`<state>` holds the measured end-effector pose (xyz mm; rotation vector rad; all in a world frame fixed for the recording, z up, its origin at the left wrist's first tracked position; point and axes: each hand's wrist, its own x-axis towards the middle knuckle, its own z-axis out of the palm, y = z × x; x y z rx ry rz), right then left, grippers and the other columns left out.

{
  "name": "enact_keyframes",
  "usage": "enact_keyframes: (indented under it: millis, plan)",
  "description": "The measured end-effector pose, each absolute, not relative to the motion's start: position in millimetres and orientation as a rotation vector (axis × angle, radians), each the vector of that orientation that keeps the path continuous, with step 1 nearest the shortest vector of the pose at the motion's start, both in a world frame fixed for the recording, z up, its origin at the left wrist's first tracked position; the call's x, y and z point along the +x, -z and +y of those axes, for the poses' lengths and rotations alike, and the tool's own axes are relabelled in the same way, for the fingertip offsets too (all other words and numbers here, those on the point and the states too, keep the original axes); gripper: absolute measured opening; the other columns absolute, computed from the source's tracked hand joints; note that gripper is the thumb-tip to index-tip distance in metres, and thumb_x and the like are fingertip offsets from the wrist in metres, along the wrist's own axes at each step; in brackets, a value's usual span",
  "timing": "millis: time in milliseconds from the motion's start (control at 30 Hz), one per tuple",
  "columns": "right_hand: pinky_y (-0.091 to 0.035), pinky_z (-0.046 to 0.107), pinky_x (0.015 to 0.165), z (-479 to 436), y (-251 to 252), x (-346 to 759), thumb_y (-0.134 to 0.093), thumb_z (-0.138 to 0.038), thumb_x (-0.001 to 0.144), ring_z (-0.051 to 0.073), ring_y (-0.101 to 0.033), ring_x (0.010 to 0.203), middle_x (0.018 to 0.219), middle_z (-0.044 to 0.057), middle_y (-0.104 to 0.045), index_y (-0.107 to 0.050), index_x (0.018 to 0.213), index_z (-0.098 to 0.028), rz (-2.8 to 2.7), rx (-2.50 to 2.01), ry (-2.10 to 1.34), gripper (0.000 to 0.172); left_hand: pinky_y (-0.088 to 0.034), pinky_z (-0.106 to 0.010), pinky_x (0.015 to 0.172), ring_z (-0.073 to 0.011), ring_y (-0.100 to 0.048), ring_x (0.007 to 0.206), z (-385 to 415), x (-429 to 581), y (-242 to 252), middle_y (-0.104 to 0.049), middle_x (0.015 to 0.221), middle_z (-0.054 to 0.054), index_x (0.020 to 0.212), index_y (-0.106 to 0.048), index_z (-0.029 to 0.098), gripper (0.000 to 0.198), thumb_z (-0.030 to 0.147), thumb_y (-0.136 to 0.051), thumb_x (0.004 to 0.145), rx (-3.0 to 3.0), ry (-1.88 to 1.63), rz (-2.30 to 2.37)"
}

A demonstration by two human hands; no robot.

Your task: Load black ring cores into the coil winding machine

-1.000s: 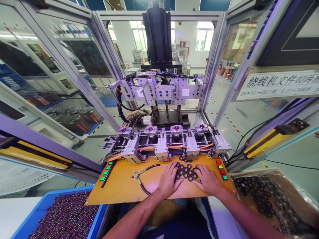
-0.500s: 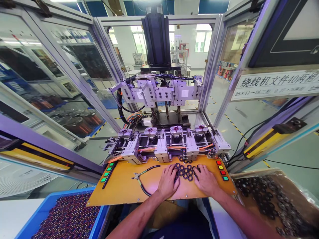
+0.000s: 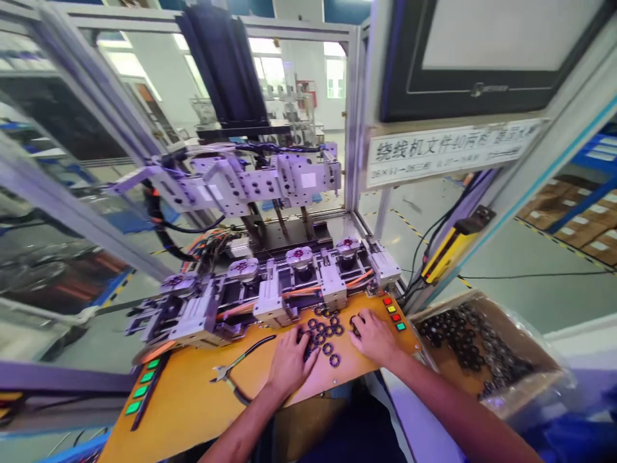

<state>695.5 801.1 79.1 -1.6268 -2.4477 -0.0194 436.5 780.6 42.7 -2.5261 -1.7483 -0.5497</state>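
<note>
A cluster of small black ring-shaped cores [image 3: 329,331] lies on the orange panel [image 3: 193,386] between my hands. My left hand [image 3: 290,362] rests at the left side of this cluster, fingers stretched out and apart, fingertips touching rings. Right of the cluster, my right hand [image 3: 375,339] has its fingers curled down over one or more black rings [image 3: 355,326], partly hidden beneath the fingertips. Two rings [image 3: 331,355] sit a little nearer to me than the rest. Side cutters [image 3: 234,376] lie on the panel left of my left hand, jaws pointing left.
Behind the panel stands a winding machine [image 3: 284,296] with several round fixtures. Coloured buttons [image 3: 393,313] line the panel's right end, green ones [image 3: 139,391] its left. A carton [image 3: 419,316] of rings is at right. A screen [image 3: 482,77] hangs upper right.
The head view has turned right. My right hand has moved rightward, apart from the cluster, with ring-shaped cores under its fingers. The cluster has spread, two rings now lying nearer me.
</note>
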Motion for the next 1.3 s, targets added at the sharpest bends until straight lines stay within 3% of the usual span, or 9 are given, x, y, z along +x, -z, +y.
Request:
enact_keyframes:
  millis: [167,367,467,633,867,1033,1200,1300]
  plan:
    - [-0.051,0.029,0.078,772.5,-82.7,818.3,-0.045,-0.036,0.098,0.02,-0.063,0.091,0.107,0.009,-0.058,-0.061,0.105,-0.019,-2.148,-1.904,0.087,0.025,-0.052,-0.045,0.087,-0.0302,-0.061,0.1,782.8,433.4,-41.0,-0.06,0.121,-0.016,0.105,-0.067,0.018,0.037,0.048,-0.048,0.093,-2.517,0.503,-1.696]
    - [-0.046,0.029,0.055,726.6,-4.8,912.4,-0.054,-0.03,0.09,0.02,-0.063,0.063,0.086,0.008,-0.06,-0.061,0.086,-0.017,-2.052,-2.252,0.052,0.017,-0.054,-0.044,0.081,-0.0297,-0.061,0.095,789.4,430.4,-39.6,-0.062,0.115,-0.015,0.1,-0.068,0.02,0.038,0.051,-0.047,0.093,-2.54,0.434,-1.613]
    - [-0.049,0.027,0.062,723.2,34.6,908.5,-0.062,-0.025,0.089,0.017,-0.064,0.072,0.096,0.008,-0.063,-0.062,0.091,-0.014,-2.095,-2.332,-0.018,0.011,-0.055,-0.042,0.08,-0.0279,-0.063,0.092,793.6,429.1,-38.5,-0.063,0.109,-0.014,0.096,-0.068,0.02,0.035,0.048,-0.046,0.093,-2.547,0.429,-1.567]
    - [-0.053,0.03,0.072,749.9,64.0,903.4,-0.059,-0.031,0.097,0.017,-0.061,0.088,0.108,0.008,-0.062,-0.061,0.104,-0.012,-2.001,-2.535,-0.021,0.02,-0.057,-0.04,0.078,-0.0263,-0.065,0.09,795.5,426.7,-37.9,-0.064,0.108,-0.013,0.097,-0.068,0.02,0.035,0.047,-0.047,0.093,-2.532,0.457,-1.514]
    - [-0.055,0.035,0.08,759.4,59.0,910.6,-0.056,-0.042,0.099,0.02,-0.061,0.098,0.111,0.009,-0.061,-0.062,0.106,-0.012,-1.944,-2.622,-0.055,0.031,-0.059,-0.038,0.077,-0.0251,-0.068,0.087,796.3,424.3,-44.7,-0.065,0.105,-0.013,0.098,-0.067,0.018,0.037,0.049,-0.048,0.093,-2.526,0.504,-1.514]
    - [-0.054,0.042,0.09,754.4,47.2,916.8,-0.058,-0.033,0.099,0.02,-0.063,0.099,0.108,0.007,-0.064,-0.061,0.115,-0.013,-1.902,-2.562,-0.115,0.026,-0.061,-0.035,0.072,-0.0232,-0.069,0.086,789.6,427.5,-61.8,-0.063,0.106,-0.011,0.1,-0.065,0.02,0.035,0.051,-0.051,0.092,-2.538,0.553,-1.528]
    - [-0.057,0.035,0.083,759.0,42.6,921.4,-0.063,-0.029,0.096,0.016,-0.064,0.09,0.103,0.005,-0.065,-0.064,0.103,-0.012,-1.754,-2.464,-0.167,0.018,-0.06,-0.031,0.063,-0.0203,-0.07,0.078,778.7,436.5,-86.8,-0.062,0.101,-0.009,0.098,-0.06,0.021,0.029,0.047,-0.049,0.094,-2.573,0.709,-1.394]
    - [-0.056,0.032,0.077,764.6,26.9,928.1,-0.063,-0.029,0.096,0.014,-0.063,0.084,0.103,0.005,-0.065,-0.064,0.097,-0.012,-1.593,-2.371,-0.077,0.017,-0.06,-0.03,0.069,-0.02,-0.069,0.083,781.1,460.5,-108.2,-0.061,0.105,-0.01,0.101,-0.057,0.021,0.023,0.041,-0.05,0.093,-2.669,0.737,-1.27]
